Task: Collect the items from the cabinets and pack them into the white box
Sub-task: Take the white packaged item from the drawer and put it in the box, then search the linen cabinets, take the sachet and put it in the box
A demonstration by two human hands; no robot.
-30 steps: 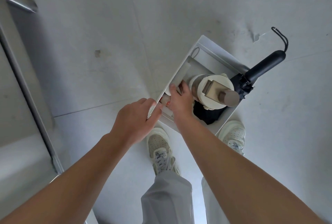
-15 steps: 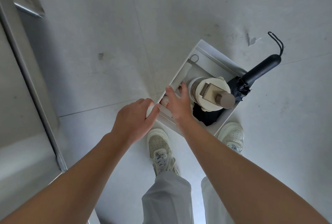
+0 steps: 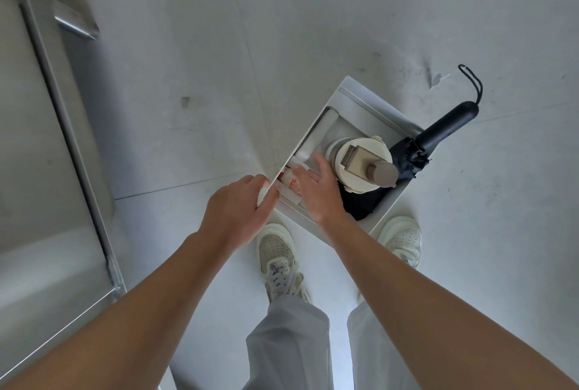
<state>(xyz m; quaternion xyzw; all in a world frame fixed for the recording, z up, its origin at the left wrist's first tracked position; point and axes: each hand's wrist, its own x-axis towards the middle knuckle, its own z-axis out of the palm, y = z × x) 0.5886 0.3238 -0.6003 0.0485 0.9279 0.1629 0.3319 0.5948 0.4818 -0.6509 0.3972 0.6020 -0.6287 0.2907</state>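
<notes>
since a moment ago the right hand [image 3: 316, 186] has lifted off the small white-and-red item [image 3: 289, 178], its grip now spread and empty. the left hand [image 3: 238, 208] pinches the white box [image 3: 369, 101] by its corner on the floor. packing goes on; next comes another trip to the cabinet [image 3: 47, 126].

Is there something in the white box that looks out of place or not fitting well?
Yes. The black umbrella does not fit inside the white box: it lies tilted over the far right wall, its handle and wrist strap sticking out above the floor. The cream tumbler stands upright beside it.
</notes>
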